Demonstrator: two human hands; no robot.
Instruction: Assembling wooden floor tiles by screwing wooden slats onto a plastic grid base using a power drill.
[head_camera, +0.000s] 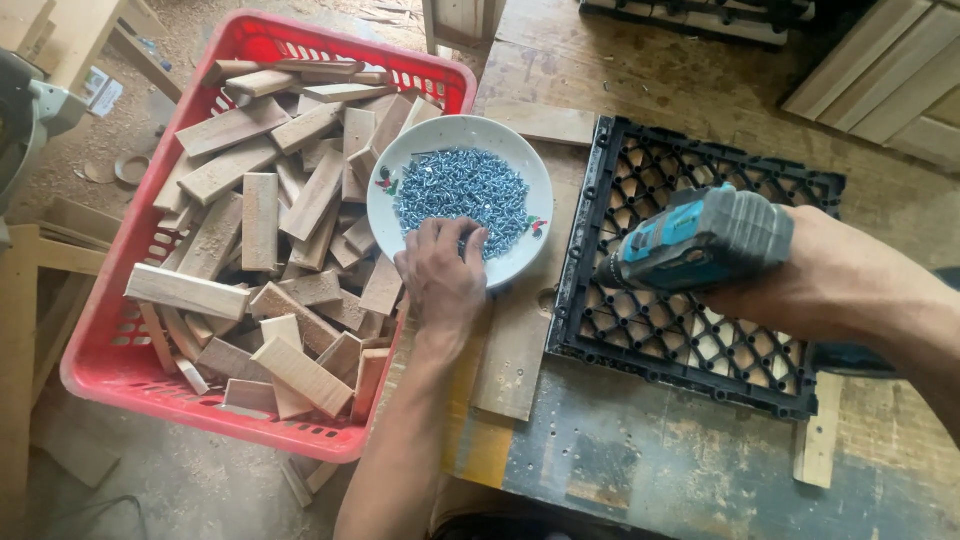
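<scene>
Head cam only here, looking straight down at the scuffed blue-grey workbench (640, 470). My left hand (441, 275) sits on the near rim of the round white ceramic plate (400, 165), fingers curled into the pile of small silver screws (462, 188) heaped on it; they look pinched together on a screw or two, but I can't tell for sure since the fingertips are buried in the heap. The plate sits at the bench's left edge, partly overhanging the red plastic crate (100, 370) full of short cut wooden blocks (260, 205), which stands just left of the bench.

My right hand (800, 275) is wrapped tight around the grip of a teal-and-grey cordless drill driver (700, 238), held over the black plastic lattice grid tile (640, 170), which lies flat toward the right side of the bench with pale wooden slats showing through its openings. A plain wooden board (515, 345) lies between the plate and the grid, touching the grid's left edge. Sawdust covers the floor around the crate.
</scene>
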